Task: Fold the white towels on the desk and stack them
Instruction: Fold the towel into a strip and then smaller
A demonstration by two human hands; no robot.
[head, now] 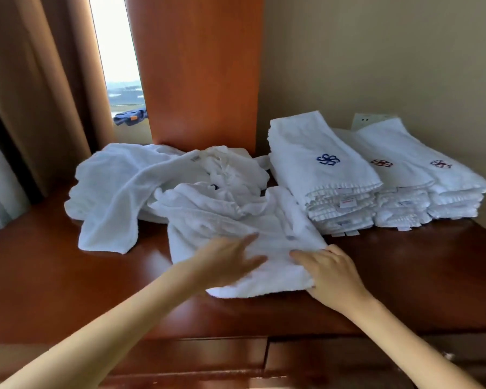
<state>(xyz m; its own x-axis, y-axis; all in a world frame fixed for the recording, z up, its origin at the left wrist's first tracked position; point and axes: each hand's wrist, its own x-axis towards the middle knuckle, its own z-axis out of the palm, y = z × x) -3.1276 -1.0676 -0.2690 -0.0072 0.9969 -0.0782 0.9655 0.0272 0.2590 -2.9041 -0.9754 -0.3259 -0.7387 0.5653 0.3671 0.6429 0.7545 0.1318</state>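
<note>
Mid-fold, a towel (pixel 264 228) at the front of the counter (pixel 68 290) is pressed flat under the open, straight fingers of left hand (pixel 227 259) and right hand (pixel 331 276). Another fold seems needed before stacking on the pile (pixel 314 147).

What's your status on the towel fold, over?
Hands on the front towel: left hand flat mid-cloth, right hand at its right edge. Towel part-folded, not yet stacked. Nothing between it and the folded stacks; unfolded heap behind.
</note>
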